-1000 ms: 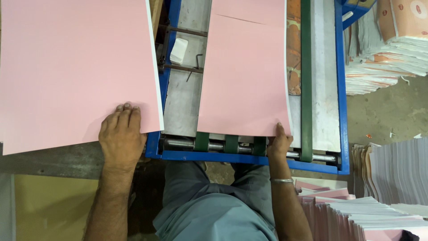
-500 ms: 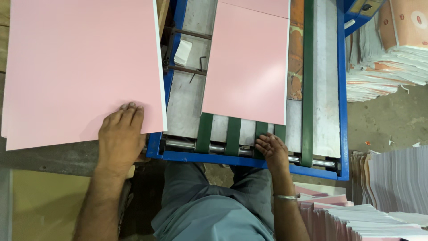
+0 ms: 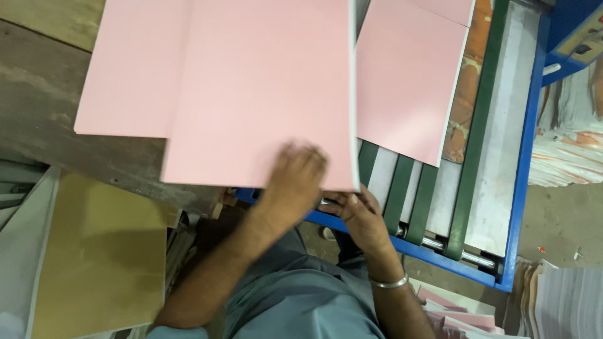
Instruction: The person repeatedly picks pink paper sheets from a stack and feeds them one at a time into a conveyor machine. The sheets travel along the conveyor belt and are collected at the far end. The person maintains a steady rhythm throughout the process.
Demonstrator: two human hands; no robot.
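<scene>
Sheet: I see a big pink sheet (image 3: 264, 94), its near right corner over the blue frame (image 3: 524, 188), the rest over the pink stack (image 3: 125, 69)
Handling: I judge it light, thin and floppy, easy to crease; best taken flat at the near edge
Left hand (image 3: 295, 179): spread flat on top of the sheet near that corner, palm down
Right hand (image 3: 358, 216): just under the same corner, fingers curled at the edge; I cannot tell if it pinches
Belts: green belts (image 3: 402, 194) beside my right hand carry a second pink sheet (image 3: 408, 81) farther off
Bench: worn wooden table (image 3: 50, 107) beneath the stack
</scene>
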